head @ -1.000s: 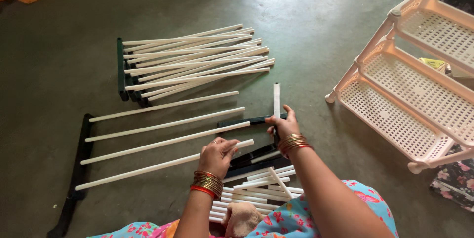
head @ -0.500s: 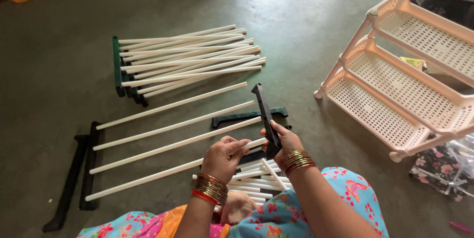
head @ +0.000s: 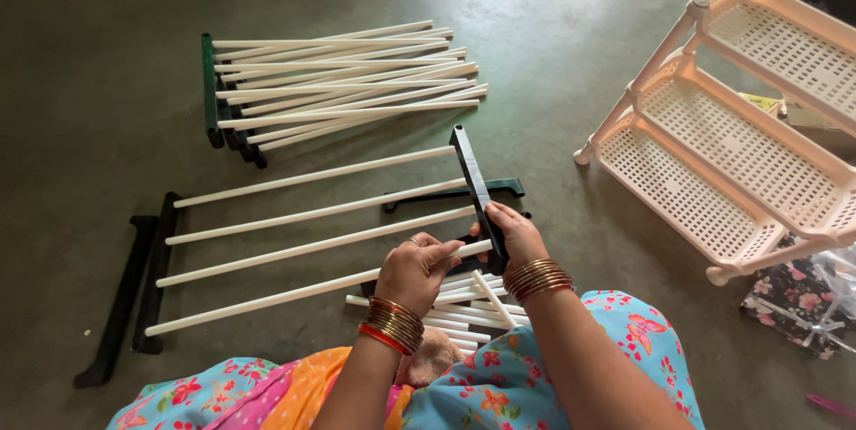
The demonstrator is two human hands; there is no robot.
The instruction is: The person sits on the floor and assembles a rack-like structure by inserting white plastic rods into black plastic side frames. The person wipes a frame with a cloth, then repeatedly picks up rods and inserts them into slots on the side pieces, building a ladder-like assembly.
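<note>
My right hand grips a dark green plastic bar near its lower end and holds it against the free ends of several white rods. My left hand pinches the nearest white rod at its right end, next to the bar. The rods lie side by side on the floor, their left ends set in a dark bar. Loose white rods lie under my hands by my knees.
A stack of white rods fixed in green bars lies farther away. Two more dark bars rest on the floor. A pink tiered plastic rack lies tipped at the right, beside a floral bag.
My right hand has lifted the dark bar off the floor and turned it upright across the rod ends. My left hand has closed on the end of the nearest rod.
</note>
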